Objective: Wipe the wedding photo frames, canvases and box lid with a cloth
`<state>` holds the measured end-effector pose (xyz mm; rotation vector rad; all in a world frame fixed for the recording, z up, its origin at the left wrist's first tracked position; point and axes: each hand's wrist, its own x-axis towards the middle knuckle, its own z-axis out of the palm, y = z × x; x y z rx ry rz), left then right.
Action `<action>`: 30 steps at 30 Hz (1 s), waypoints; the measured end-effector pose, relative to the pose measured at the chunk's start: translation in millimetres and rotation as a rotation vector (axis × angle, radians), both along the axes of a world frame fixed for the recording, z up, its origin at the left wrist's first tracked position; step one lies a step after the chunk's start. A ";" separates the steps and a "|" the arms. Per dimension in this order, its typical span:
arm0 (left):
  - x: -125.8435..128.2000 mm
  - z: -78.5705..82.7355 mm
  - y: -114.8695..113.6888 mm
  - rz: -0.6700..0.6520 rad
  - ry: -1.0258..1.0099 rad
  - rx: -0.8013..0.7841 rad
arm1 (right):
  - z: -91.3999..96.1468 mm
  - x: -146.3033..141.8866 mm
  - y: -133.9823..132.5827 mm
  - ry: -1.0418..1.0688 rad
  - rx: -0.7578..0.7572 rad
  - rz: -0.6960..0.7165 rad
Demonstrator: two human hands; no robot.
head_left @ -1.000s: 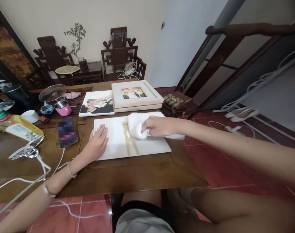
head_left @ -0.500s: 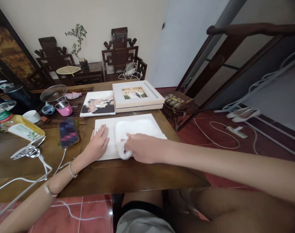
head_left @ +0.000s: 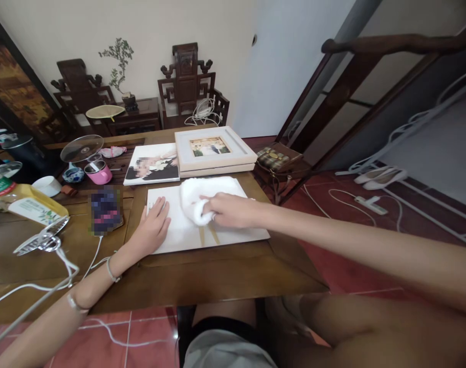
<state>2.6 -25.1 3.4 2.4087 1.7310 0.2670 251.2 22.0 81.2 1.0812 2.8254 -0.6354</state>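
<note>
A flat white photo panel (head_left: 171, 237) lies on the wooden table in front of me, with small dark print near its left edge and two tan strips showing at its lower middle. My left hand (head_left: 153, 227) rests flat on the panel's left side, fingers stretched out. In my right hand (head_left: 235, 209) is a bunched white cloth (head_left: 205, 191), pressed on the panel's upper middle and covering much of it. Behind the panel lie a photo album (head_left: 153, 164) with a couple on its cover and a pale framed picture (head_left: 182, 162) stacked on another.
Left of the panel are a blurred-out phone (head_left: 105, 209) on a cable, a silver hair claw (head_left: 44, 237), an oil bottle (head_left: 29, 202) and a pink mug (head_left: 99, 174). A wooden chair (head_left: 348, 82) with a checked bag (head_left: 276, 157) stands at the right.
My right hand has pushed the cloth away from me, toward the panel's far edge, uncovering the tan strips near the front. My left hand stays in place on the panel.
</note>
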 end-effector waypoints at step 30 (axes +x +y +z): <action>-5.7 -1.4 0.4 -0.019 -0.017 0.014 | 13.1 -12.8 -41.3 -0.135 0.045 0.317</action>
